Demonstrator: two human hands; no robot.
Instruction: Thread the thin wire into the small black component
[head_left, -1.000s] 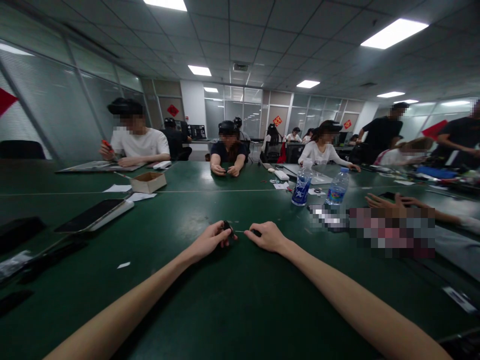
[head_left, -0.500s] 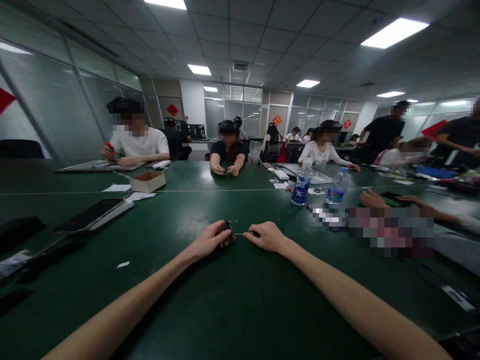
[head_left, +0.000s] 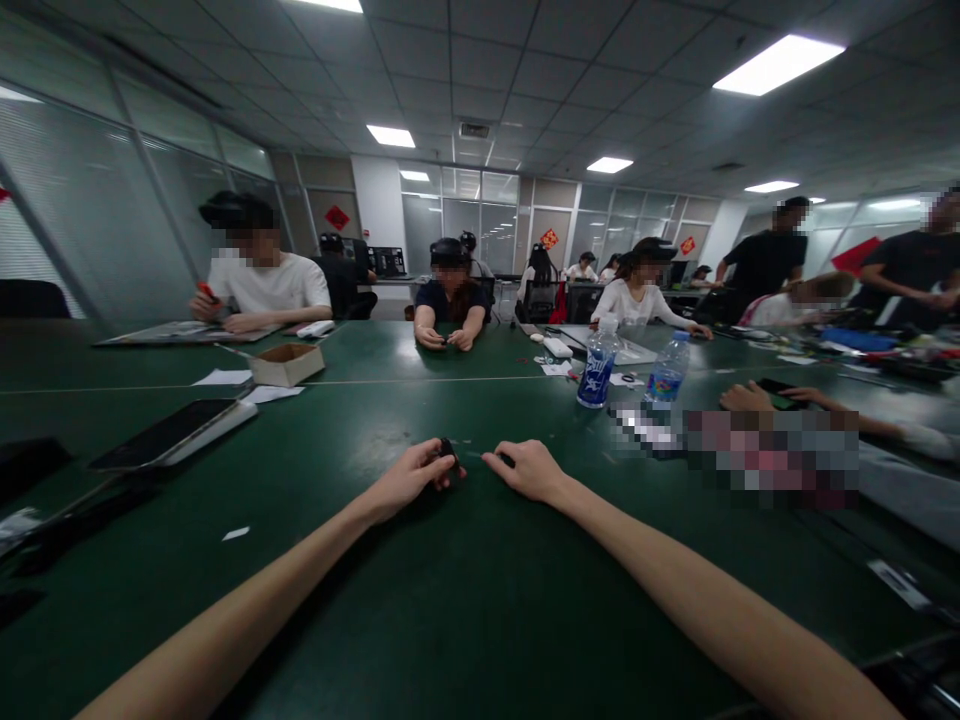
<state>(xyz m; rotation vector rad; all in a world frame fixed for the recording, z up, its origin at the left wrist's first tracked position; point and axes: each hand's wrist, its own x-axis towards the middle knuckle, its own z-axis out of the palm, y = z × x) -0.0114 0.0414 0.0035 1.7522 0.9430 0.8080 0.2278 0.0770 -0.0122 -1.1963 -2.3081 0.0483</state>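
Note:
Both my arms reach out over a dark green table [head_left: 450, 600]. My left hand [head_left: 409, 478] is closed around a small black object [head_left: 448, 450] pinched at its fingertips. A hand's width to the right, my right hand [head_left: 529, 468] is closed on a small dark tool [head_left: 508, 460] whose thin tip points left at the black object. Both hands rest low on the tabletop, close together. What the black object is I cannot make out.
A phone [head_left: 176, 432] lies at the left, a small cardboard box [head_left: 285, 363] behind it. Two water bottles [head_left: 598, 363] stand right of centre. Another person's hands [head_left: 757, 397] rest at the right. Several people sit around the far side.
My hands have stayed together on the small object with hardly any shift. The view has turned slightly, so everything sits a little further left and higher in the frame.

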